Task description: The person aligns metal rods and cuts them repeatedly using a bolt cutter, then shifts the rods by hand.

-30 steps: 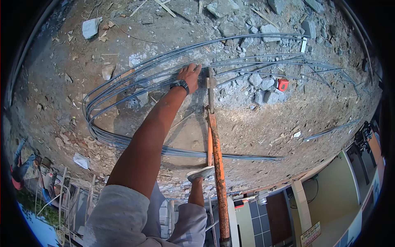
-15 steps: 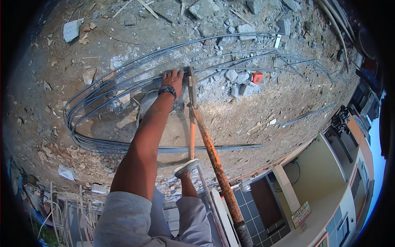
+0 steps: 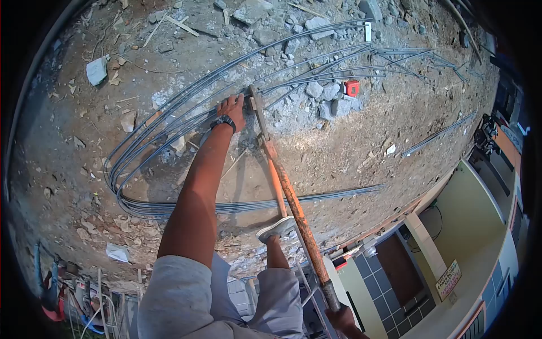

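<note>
My left hand [image 3: 230,112], with a black watch on its wrist, has its fingers curled over a bundle of thin steel rods [image 3: 195,121]. Just right of those fingers are the jaws [image 3: 255,100] of a long bolt cutter, set at the rods; whether they touch is too fine to tell. Its worn orange upper handle [image 3: 299,212] runs down to the dark grip, where my right hand [image 3: 340,318] is closed, partly cut by the frame edge. The other orange handle [image 3: 276,183] lies low, its end at my shoe [image 3: 276,229].
The bent rods loop back along the ground [image 3: 169,209] below my arm. A red tape measure [image 3: 352,87] sits by broken concrete chunks [image 3: 339,106]. More rods [image 3: 440,134] lie to the right. A house front [image 3: 451,237] with a sign [image 3: 449,279] stands at lower right.
My right hand has come into view on the upper handle's grip. The two handles look closer together. My left hand stays on the rods while the view has shifted.
</note>
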Action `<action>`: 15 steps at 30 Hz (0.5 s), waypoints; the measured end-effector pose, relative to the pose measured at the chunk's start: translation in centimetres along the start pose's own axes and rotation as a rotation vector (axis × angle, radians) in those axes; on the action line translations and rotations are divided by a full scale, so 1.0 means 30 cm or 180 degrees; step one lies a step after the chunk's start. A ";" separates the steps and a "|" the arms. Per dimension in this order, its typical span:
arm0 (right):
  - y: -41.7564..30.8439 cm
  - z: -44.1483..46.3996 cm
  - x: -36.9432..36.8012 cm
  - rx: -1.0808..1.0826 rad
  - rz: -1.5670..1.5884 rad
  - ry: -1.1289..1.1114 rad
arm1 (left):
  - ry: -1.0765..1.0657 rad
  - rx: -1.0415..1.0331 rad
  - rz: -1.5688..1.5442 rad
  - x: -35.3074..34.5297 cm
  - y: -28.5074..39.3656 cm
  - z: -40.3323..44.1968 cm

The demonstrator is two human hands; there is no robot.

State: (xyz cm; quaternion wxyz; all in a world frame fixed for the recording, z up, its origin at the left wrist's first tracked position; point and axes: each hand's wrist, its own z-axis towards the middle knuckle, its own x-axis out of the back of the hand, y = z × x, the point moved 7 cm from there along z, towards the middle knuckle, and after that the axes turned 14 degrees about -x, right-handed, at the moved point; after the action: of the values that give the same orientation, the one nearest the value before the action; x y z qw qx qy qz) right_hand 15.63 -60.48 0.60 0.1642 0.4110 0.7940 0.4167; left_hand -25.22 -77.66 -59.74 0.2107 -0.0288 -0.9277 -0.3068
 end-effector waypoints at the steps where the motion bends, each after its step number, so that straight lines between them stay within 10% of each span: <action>1: 0.019 0.173 -0.131 -0.0223 0.0427 -0.0105 | 0.0025 -0.0042 0.0051 -0.013 0.000 -0.033; 3: 0.056 0.297 -0.256 0.1026 0.0453 0.0506 | 0.0150 -0.0177 0.0250 -0.054 -0.002 -0.054; 6: 0.003 0.194 -0.156 0.0406 0.0139 0.0448 | 0.0627 -0.0333 -0.1151 -0.127 0.129 -0.287; 13: 0.012 0.152 -0.173 0.0645 0.0664 -0.0244 | -0.1933 0.2069 -0.5302 -0.717 1.122 -1.367; 15: 0.004 0.193 -0.182 0.0566 0.0808 -0.0133 | -0.0428 0.2350 -0.5381 -0.753 1.301 -1.464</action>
State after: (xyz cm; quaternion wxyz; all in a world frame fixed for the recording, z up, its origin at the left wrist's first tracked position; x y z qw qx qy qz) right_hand 22.50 -61.71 -3.22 0.0897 0.5297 0.7658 0.3534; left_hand 18.83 -69.88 -15.47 -0.1417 0.7090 -0.6896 -0.0412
